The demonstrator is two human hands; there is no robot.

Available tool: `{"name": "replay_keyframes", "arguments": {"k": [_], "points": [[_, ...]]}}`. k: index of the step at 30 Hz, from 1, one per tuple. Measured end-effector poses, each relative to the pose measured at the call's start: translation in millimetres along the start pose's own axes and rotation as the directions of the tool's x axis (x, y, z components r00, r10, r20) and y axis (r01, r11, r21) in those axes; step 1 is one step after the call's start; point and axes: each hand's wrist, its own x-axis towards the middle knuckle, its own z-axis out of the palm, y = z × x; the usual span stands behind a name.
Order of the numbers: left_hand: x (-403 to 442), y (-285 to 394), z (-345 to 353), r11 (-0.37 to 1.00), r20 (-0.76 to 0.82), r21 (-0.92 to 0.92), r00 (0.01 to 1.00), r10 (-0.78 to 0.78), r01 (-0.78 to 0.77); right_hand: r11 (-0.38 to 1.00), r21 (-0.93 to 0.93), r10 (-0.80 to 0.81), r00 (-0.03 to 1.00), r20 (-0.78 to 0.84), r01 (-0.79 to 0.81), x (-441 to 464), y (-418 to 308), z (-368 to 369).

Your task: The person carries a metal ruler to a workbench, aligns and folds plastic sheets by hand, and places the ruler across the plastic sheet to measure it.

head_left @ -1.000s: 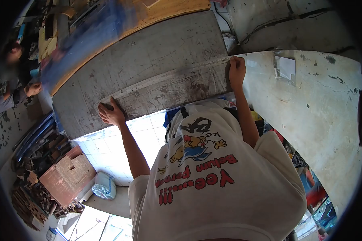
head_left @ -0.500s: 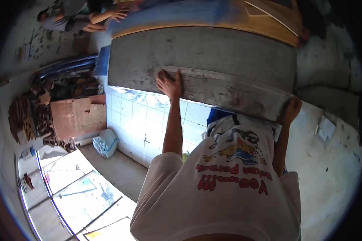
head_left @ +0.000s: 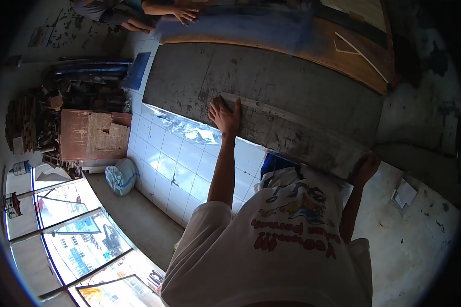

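A long strip of what looks like clear plastic sheet lies along the near edge of a dark grey tabletop. At its left end rests my left hand, fingers laid on the surface and thumb held apart. My right hand is curled around the strip's right end by the table's near right corner. Its fingertips are partly in shadow.
Beyond the grey top stands a blue and wooden surface with a thin strip on it. Another person's hand is over its left end. Scrap wood is piled at left, near a tied plastic bag.
The whole view has shifted and tilted slightly. Both my hands keep their places at the two ends of the strip. The other person's arm appears further right in view.
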Motion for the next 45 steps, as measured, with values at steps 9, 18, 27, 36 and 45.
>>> {"name": "replay_keyframes", "arguments": {"k": [9,18,27,36,45], "points": [[25,-15,0,0.989,0.139,-0.059,0.982,-0.127,0.137,0.999,0.042,-0.014,1.0,0.022,0.013,0,0,-1],[36,-22,0,0.974,0.219,-0.101,0.96,-0.175,0.201,1.0,0.029,0.005,1.0,0.016,-0.005,-3,-9,-2],[59,-30,-4,0.95,0.426,-0.075,0.871,-0.245,0.304,0.997,0.057,0.043,0.999,0.003,-0.043,-2,-11,-1],[60,-29,-6,0.951,0.395,-0.063,0.883,-0.255,0.303,0.999,0.038,-0.018,1.0,0.005,0.018,-2,-7,-1],[61,-25,-10,0.949,0.384,-0.036,0.881,-0.277,0.315,0.999,0.04,0.008,1.0,0.02,-0.009,0,-4,-2]]}}
